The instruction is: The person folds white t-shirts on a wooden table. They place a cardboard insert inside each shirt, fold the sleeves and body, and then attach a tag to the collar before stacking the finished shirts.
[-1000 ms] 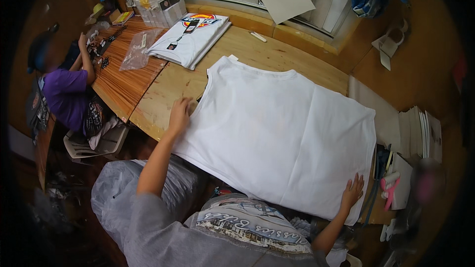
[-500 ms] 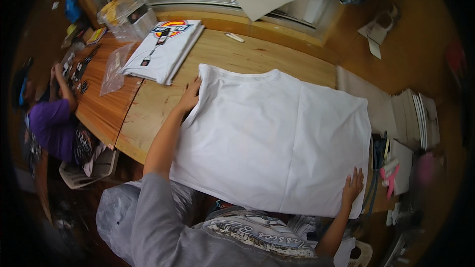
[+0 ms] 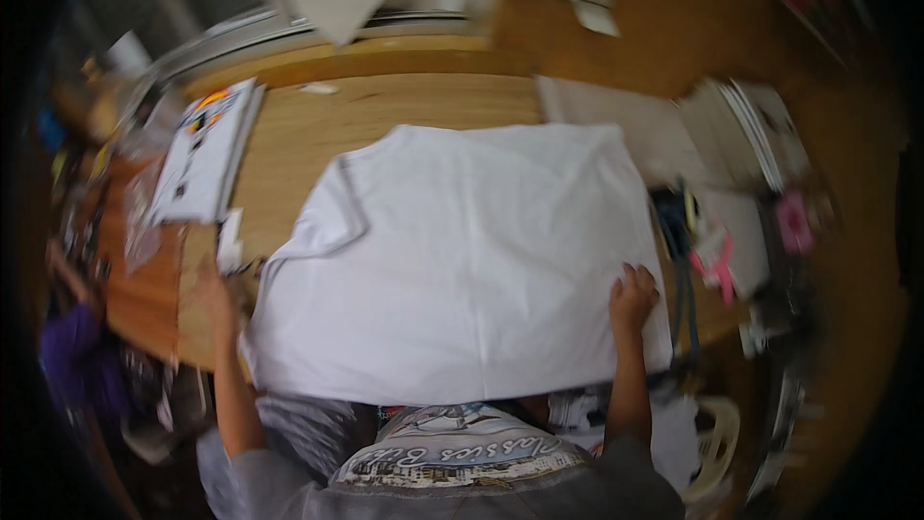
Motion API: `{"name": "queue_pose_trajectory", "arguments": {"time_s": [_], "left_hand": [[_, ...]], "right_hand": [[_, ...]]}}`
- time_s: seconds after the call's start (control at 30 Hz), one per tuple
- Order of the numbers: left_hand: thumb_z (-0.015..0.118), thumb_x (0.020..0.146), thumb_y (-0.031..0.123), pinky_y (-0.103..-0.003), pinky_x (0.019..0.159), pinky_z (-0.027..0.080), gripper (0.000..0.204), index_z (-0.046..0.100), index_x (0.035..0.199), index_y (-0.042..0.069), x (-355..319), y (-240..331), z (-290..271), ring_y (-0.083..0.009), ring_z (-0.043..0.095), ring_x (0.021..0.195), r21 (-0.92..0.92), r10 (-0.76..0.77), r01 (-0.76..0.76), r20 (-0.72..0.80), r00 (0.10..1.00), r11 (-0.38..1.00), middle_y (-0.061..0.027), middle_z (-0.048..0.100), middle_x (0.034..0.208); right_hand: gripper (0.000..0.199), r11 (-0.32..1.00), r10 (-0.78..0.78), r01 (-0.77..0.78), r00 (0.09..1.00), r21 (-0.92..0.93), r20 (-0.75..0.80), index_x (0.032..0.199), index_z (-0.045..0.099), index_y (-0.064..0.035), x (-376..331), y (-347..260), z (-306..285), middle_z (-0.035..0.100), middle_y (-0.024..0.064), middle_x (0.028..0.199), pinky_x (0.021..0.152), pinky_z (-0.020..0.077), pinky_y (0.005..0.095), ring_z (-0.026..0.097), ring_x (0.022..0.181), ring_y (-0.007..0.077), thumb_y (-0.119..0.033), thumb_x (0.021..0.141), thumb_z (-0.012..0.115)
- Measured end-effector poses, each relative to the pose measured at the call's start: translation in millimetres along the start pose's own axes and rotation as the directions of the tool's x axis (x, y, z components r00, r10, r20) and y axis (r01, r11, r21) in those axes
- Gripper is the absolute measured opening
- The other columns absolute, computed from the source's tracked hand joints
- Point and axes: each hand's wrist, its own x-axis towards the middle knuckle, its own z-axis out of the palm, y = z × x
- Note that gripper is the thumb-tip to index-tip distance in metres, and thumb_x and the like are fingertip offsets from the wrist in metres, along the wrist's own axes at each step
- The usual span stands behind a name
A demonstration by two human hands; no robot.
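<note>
A white T-shirt (image 3: 462, 260) lies spread flat on a light wooden table (image 3: 404, 101), neck side to the far left, one sleeve (image 3: 332, 217) sticking out. My right hand (image 3: 632, 297) rests flat on the shirt's near right part, fingers apart. My left hand (image 3: 217, 291) is at the table's near left, just beside the shirt's left edge; motion blur hides whether it grips the cloth. My own printed grey shirt (image 3: 462, 448) fills the bottom of the view.
A folded white printed garment (image 3: 202, 164) lies at the far left of the table, a small white packet (image 3: 229, 243) near it. Stacks of paper (image 3: 746, 135) and pink items (image 3: 794, 221) crowd the right. A person in purple (image 3: 67, 351) sits at left.
My left hand has slid from the shirt's far left shoulder down to its near left edge. The right hand stays on the shirt. The view has swung and blurred.
</note>
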Motion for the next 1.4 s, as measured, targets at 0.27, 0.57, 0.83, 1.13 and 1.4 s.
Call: {"name": "queue_pose_trajectory", "arguments": {"time_s": [0.27,0.57,0.83,1.13,1.4], "left_hand": [[0.048,0.08,0.028,-0.048,0.093,0.025,0.036,0.048,0.113,0.012,-15,40,-34,-0.0308,0.035,0.114,0.218,-0.24,0.205,0.147,0.96,0.954,-0.0123,0.035,0.128],[0.049,0.08,0.031,-0.053,0.095,0.017,0.035,0.05,0.114,0.021,-1,29,-28,-0.0291,0.028,0.12,0.14,-0.051,0.024,0.194,0.98,0.99,-0.0094,0.036,0.128],[0.067,0.063,0.025,-0.041,0.079,0.036,0.047,0.053,0.106,0.012,1,122,-30,-0.0293,0.046,0.095,-0.3,0.299,-0.26,0.091,0.95,0.918,-0.0111,0.047,0.108],[0.057,0.072,0.012,-0.037,0.071,0.036,0.015,0.056,0.087,0.008,97,134,40,-0.0259,0.05,0.082,-0.737,-0.16,0.371,0.344,0.925,0.565,-0.0106,0.055,0.085],[0.055,0.076,0.025,-0.038,0.08,0.033,0.042,0.045,0.113,0.01,115,74,39,-0.0236,0.041,0.106,-0.269,0.438,-0.41,0.053,0.897,0.871,-0.0079,0.046,0.112]], "right_hand": [[0.02,0.672,-0.645,0.653,0.748,0.348,-0.157,0.093,0.058,-0.0048,78,-174,0,0.05,0.0106,0.102,0.084,0.0345,0.0386,0.046,0.098,0.0257,-0.005,0.073,0.053],[0.028,0.321,-0.886,0.876,0.412,0.361,-0.212,0.101,0.054,-0.0055,172,-424,42,0.048,0.0157,0.107,0.082,0.0395,0.0373,0.048,0.096,0.031,-0.003,0.074,0.048],[0.032,0.518,-0.788,0.785,0.592,0.338,-0.169,0.114,0.043,-0.0077,195,-559,101,0.041,0.0184,0.119,0.088,0.0362,0.0392,0.042,0.107,0.0326,-0.011,0.082,0.043],[0.036,0.594,-0.733,0.662,0.68,0.457,-0.031,0.109,0.044,-0.0056,206,-570,97,0.049,0.0165,0.093,0.078,0.0391,0.0362,0.047,0.095,0.0298,-0.003,0.074,0.048],[0.027,0.215,-0.49,-0.175,0.832,0.961,0.261,0.107,0.049,-0.0036,161,-490,41,0.047,0.0021,0.067,0.056,0.0412,0.0246,0.05,0.066,0.0124,-0.012,0.081,0.052]]}}
